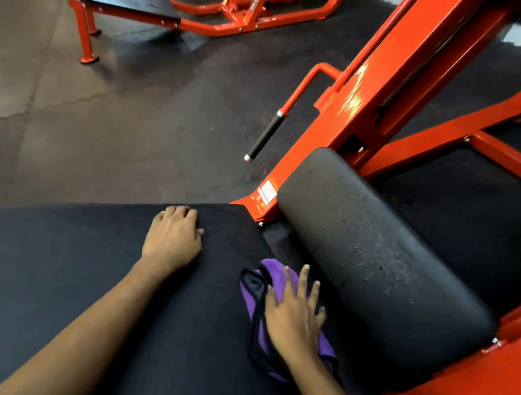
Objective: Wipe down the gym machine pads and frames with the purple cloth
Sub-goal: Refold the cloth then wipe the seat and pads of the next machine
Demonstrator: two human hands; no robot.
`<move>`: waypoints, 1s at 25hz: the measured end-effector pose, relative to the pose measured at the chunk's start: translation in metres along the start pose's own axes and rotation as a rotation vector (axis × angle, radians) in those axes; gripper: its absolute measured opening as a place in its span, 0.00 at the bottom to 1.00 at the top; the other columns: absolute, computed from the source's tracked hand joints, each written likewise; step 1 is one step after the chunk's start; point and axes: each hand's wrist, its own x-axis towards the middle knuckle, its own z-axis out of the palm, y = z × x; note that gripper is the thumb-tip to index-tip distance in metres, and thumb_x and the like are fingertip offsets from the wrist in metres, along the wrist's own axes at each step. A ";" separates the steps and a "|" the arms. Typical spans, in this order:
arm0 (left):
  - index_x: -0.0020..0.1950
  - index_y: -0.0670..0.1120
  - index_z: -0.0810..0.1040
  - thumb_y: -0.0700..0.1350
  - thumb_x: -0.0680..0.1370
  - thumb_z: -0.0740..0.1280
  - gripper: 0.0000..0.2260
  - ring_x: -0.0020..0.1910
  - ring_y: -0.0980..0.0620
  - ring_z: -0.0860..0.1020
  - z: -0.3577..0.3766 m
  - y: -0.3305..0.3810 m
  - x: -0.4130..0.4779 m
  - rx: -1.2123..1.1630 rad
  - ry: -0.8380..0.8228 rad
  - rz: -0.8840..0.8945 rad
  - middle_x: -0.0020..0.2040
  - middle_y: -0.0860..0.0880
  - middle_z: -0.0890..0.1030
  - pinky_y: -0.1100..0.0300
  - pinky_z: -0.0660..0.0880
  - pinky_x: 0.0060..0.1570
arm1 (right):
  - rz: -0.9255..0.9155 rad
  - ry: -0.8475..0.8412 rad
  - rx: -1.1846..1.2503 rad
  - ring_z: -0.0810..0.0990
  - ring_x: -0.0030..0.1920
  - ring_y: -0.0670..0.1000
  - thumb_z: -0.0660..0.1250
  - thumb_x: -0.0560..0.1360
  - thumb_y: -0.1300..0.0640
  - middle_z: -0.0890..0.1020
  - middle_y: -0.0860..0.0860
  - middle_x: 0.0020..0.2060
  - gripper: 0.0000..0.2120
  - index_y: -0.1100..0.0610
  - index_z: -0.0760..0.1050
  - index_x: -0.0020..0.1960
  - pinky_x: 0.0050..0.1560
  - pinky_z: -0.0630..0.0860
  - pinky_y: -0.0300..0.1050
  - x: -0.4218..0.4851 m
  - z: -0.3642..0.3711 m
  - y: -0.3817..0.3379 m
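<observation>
Item: wipe-down of a gym machine, pad stage under way. Purple cloth (269,269): bunched, dark-edged, lying on the large black pad (80,267) at its right margin, just beside the gap before the black roller pad (376,260). Right grip (295,316): fingers spread and straight, palm pressing the cloth flat to the pad, not pinching it. Left grip (172,239): palm-down on the same pad near its far edge, fingers loosely bent, holding nothing, apparently bracing. Roller pad: speckled with pale droplets or flecks, seemingly not yet wiped. Orange frame (381,81): rises behind the roller pad and carries a black-sleeved handle (265,135); untouched by either grip. Judgement: the large pad's right edge is the step in hand. Next move calls for keeping flat pressure while sliding the cloth, then lifting it across the gap onto the roller pad and up to the frame.
</observation>
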 end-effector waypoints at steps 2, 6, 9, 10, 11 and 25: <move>0.62 0.43 0.75 0.51 0.81 0.60 0.16 0.66 0.42 0.71 -0.004 -0.013 0.009 0.043 -0.018 -0.029 0.64 0.43 0.77 0.47 0.64 0.69 | -0.058 -0.025 0.014 0.41 0.82 0.53 0.48 0.82 0.35 0.38 0.44 0.81 0.33 0.44 0.44 0.82 0.78 0.51 0.63 -0.001 -0.001 0.012; 0.63 0.44 0.76 0.55 0.83 0.55 0.19 0.66 0.40 0.73 -0.012 -0.048 0.027 0.160 -0.037 -0.135 0.64 0.41 0.78 0.43 0.61 0.70 | -0.208 -0.186 -0.061 0.26 0.77 0.48 0.37 0.63 0.16 0.24 0.36 0.74 0.48 0.34 0.27 0.76 0.76 0.47 0.66 -0.039 -0.003 0.029; 0.61 0.45 0.75 0.57 0.84 0.49 0.22 0.65 0.40 0.73 -0.012 -0.062 0.029 0.189 -0.112 -0.161 0.64 0.41 0.78 0.44 0.65 0.66 | -0.151 -0.177 -0.002 0.36 0.81 0.53 0.47 0.69 0.20 0.31 0.39 0.78 0.44 0.33 0.33 0.78 0.75 0.52 0.67 -0.016 0.001 0.017; 0.60 0.45 0.75 0.57 0.84 0.48 0.22 0.64 0.40 0.74 -0.012 -0.063 0.029 0.201 -0.117 -0.149 0.63 0.41 0.78 0.45 0.66 0.63 | -0.145 -0.155 0.024 0.42 0.81 0.54 0.49 0.72 0.22 0.35 0.40 0.80 0.41 0.33 0.37 0.79 0.75 0.54 0.66 -0.001 0.004 0.009; 0.59 0.45 0.74 0.56 0.84 0.47 0.21 0.63 0.41 0.74 -0.011 -0.063 0.029 0.211 -0.118 -0.140 0.62 0.41 0.78 0.45 0.66 0.62 | -0.139 -0.135 0.033 0.48 0.81 0.56 0.50 0.75 0.25 0.38 0.42 0.81 0.38 0.34 0.40 0.79 0.74 0.56 0.66 0.014 0.007 0.001; 0.41 0.47 0.68 0.51 0.84 0.52 0.15 0.53 0.33 0.77 -0.034 -0.109 0.050 -0.071 -0.239 -0.209 0.54 0.33 0.78 0.47 0.74 0.52 | -0.599 -0.075 0.086 0.73 0.70 0.55 0.58 0.82 0.40 0.77 0.49 0.68 0.22 0.48 0.73 0.71 0.67 0.70 0.54 0.194 0.015 -0.163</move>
